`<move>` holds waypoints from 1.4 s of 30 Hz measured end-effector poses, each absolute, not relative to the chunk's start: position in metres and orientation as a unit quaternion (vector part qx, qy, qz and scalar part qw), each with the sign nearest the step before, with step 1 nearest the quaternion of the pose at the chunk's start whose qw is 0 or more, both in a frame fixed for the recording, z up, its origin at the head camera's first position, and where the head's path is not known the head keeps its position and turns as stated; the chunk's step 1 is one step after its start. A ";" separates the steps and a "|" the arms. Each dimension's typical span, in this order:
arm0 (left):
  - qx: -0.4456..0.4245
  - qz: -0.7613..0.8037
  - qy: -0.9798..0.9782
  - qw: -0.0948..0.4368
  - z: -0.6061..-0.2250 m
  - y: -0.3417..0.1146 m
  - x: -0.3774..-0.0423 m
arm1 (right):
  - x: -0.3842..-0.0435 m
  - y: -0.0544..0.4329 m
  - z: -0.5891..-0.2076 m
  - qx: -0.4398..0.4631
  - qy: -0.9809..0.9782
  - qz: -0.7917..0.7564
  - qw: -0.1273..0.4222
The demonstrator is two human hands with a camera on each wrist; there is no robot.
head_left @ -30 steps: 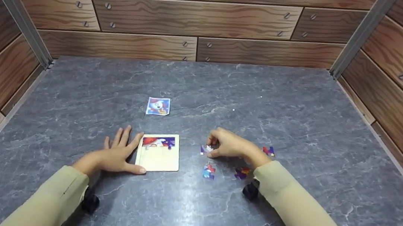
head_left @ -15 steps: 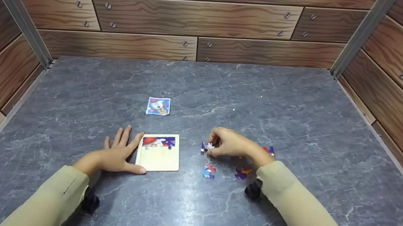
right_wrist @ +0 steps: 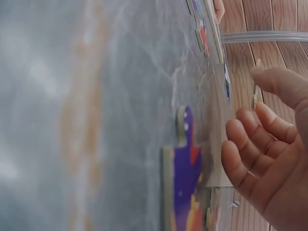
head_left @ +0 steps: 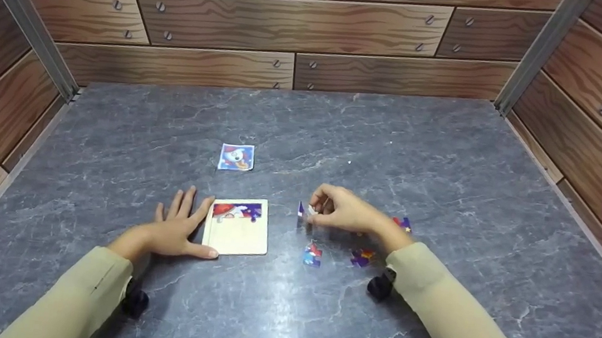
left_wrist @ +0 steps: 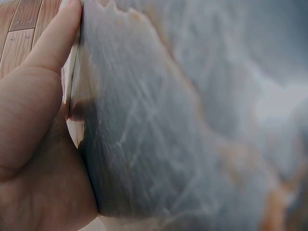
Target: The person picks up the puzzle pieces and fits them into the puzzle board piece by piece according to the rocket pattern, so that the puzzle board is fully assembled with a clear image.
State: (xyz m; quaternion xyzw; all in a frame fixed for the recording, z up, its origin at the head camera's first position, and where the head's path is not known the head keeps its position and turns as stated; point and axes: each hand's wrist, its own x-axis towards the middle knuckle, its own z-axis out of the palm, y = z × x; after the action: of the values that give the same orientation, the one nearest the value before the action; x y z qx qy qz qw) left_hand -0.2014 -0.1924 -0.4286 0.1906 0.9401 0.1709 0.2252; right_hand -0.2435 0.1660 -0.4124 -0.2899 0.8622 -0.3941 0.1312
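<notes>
My right hand (head_left: 344, 210) pinches a purple and white jigsaw piece (head_left: 301, 210) between thumb and fingers, tilted up off the table; in the right wrist view that piece (right_wrist: 256, 91) shows edge-on. My left hand (head_left: 174, 231) lies with fingers spread, its thumb and index finger touching the left side of a pale puzzle tray (head_left: 238, 236). Along the tray's top sit joined red, white and purple pieces (head_left: 238, 211). Between tray and right arm lies a blue and red piece (head_left: 312, 255). A purple and orange piece (head_left: 362, 258) lies below the right wrist.
Beyond the right wrist lies a partly hidden red and purple piece (head_left: 402, 224). A small square picture card (head_left: 237, 157) lies behind the tray. Wood-patterned walls (head_left: 294, 22) enclose the grey marbled table (head_left: 432, 149) at the back and sides.
The right hand has lifted the purple and white piece from the table and turned it from flat to nearly edge-on. The left hand and the tray have stayed in place.
</notes>
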 end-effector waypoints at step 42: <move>0.189 0.168 0.942 0.222 -0.428 -0.191 -0.201 | -0.235 0.103 -0.402 -0.352 0.809 -0.459 0.107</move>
State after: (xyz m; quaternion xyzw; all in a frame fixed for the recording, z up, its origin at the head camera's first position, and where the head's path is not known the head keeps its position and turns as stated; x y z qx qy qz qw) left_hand -0.2009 -0.1914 -0.4278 0.1891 0.9416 0.1676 0.2224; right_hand -0.2346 0.1033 -0.4020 -0.3519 0.8088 -0.4588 0.1071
